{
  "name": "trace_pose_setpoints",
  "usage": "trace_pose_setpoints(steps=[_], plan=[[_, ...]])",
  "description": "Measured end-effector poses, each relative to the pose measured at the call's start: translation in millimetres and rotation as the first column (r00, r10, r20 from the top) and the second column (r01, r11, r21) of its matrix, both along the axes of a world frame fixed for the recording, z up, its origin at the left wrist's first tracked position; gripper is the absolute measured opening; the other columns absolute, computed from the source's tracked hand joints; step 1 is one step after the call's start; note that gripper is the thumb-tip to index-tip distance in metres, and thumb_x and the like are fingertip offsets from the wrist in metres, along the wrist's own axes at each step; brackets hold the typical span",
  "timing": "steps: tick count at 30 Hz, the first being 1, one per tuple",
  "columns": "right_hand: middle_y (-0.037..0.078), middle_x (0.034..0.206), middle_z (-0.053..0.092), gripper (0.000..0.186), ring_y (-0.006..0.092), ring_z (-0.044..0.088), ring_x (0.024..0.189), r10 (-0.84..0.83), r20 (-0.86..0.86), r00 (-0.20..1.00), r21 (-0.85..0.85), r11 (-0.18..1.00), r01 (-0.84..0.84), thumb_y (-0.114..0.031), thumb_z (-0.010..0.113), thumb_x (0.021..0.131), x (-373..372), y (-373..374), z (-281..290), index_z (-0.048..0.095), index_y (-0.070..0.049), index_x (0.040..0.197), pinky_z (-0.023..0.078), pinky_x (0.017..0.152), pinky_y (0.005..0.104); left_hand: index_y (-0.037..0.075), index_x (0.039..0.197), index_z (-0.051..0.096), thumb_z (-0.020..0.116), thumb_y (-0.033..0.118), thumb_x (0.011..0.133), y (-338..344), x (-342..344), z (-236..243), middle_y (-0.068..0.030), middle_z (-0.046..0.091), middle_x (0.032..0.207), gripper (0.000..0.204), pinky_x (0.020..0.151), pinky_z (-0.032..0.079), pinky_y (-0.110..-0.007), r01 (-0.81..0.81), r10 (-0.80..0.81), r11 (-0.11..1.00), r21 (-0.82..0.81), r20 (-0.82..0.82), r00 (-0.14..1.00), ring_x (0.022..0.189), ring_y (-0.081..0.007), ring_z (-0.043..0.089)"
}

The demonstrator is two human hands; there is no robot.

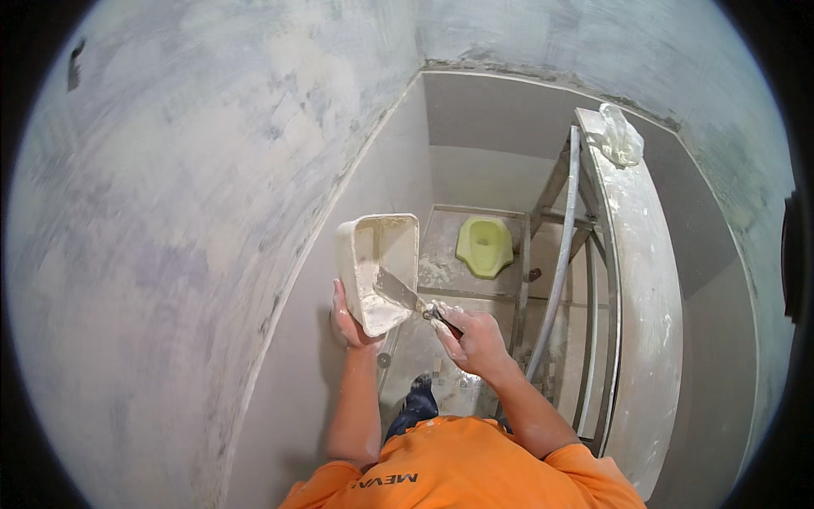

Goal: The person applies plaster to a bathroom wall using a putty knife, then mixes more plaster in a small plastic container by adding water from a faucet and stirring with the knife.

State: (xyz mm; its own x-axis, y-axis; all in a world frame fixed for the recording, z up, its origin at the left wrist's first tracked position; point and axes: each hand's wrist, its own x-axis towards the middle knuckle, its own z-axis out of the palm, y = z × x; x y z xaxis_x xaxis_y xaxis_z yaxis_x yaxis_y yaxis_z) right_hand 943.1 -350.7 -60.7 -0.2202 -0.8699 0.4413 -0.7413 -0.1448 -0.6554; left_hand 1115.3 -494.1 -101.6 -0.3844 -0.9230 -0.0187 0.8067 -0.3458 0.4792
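My left hand (353,322) grips a white rectangular plastic tub (346,263) from below and its left side, and the tub is tilted with its mouth facing me. White paste (383,316) lies at the near end inside it. My right hand (471,339) is closed round the dark and red handle of a putty knife (400,290). The metal blade reaches into the tub, close to the paste. White smears cover the fingers of my right hand. Some of my left fingers are hidden behind the tub.
To my right stands a scaffold with a plank (638,254) on metal legs (563,254); a crumpled plastic bag (621,136) sits on its far end. A yellow-green squat toilet (485,246) is in the floor ahead. A patchy plastered wall (170,212) rises on my left.
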Motion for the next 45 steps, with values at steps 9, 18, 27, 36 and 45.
trace_pose_setpoints(steps=[9, 18, 27, 36, 45], plan=[[0.016, 0.076, 0.062, 0.03, 0.0311, 0.062, 0.062, -0.24, -0.167, 0.956, -0.134, 0.966, 0.219, -0.009, 0.07, 0.088, -34, -82, 12, 0.07, -0.004, 0.118, 0.051, 0.059, 0.0389, 0.005, 0.144, 0.05, 0.045, 0.051, 0.104, -86, -51, 2, -0.0152, 0.061, 0.135, 0.062, 0.102, 0.05, -0.049, 0.198, -0.198, 0.98, -0.012, -0.112, 0.974, 0.121, -0.0343, 0.06], [0.012, 0.076, 0.065, 0.032, 0.029, 0.065, 0.064, -0.308, -0.361, 0.881, -0.048, 0.949, 0.312, -0.016, 0.072, 0.088, -59, -149, 48, 0.069, -0.005, 0.118, 0.052, 0.055, 0.0379, 0.009, 0.141, 0.055, 0.046, 0.047, 0.104, -151, -76, -8, -0.0102, 0.062, 0.136, 0.054, 0.102, 0.05, -0.048, 0.246, -0.244, 0.969, -0.002, -0.147, 0.959, 0.121, -0.0302, 0.061], [0.022, 0.082, 0.065, 0.028, 0.0435, 0.065, 0.076, -0.354, -0.073, 0.933, 0.316, 0.879, 0.358, -0.015, 0.065, 0.091, -30, -144, -8, 0.065, 0.0, 0.115, 0.051, 0.067, 0.0486, 0.008, 0.14, 0.054, 0.041, 0.047, 0.105, -165, -143, -11, -0.0122, 0.063, 0.131, 0.055, 0.093, 0.054, -0.046, 0.101, -0.077, 0.987, 0.123, -0.184, 0.98, 0.111, -0.0299, 0.065], [0.009, 0.064, 0.056, 0.023, 0.0124, 0.044, 0.044, -0.427, 0.849, 0.312, 0.458, 0.888, -0.031, -0.018, 0.057, 0.101, -76, -133, 15, 0.063, 0.0, 0.088, 0.035, 0.043, 0.0319, 0.002, 0.14, 0.05, 0.044, 0.051, 0.105, -164, -219, -34, -0.0142, 0.065, 0.122, 0.06, 0.091, 0.056, -0.041, 0.303, -0.309, 0.951, -0.059, -0.164, 0.937, 0.106, -0.028, 0.066], [0.002, 0.068, 0.052, 0.023, 0.0057, 0.034, 0.039, -0.159, 0.91, -0.383, 0.087, 0.976, -0.198, -0.021, 0.044, 0.105, -153, -116, 85, 0.06, -0.005, 0.107, 0.025, 0.036, 0.0239, -0.005, 0.134, 0.054, 0.057, 0.045, 0.1, -161, -265, -16, -0.0117, 0.062, 0.121, 0.06, 0.092, 0.049, -0.034, 0.097, 0.038, 0.859, -0.502, 0.252, 0.967, 0.109, -0.0206, 0.06]])
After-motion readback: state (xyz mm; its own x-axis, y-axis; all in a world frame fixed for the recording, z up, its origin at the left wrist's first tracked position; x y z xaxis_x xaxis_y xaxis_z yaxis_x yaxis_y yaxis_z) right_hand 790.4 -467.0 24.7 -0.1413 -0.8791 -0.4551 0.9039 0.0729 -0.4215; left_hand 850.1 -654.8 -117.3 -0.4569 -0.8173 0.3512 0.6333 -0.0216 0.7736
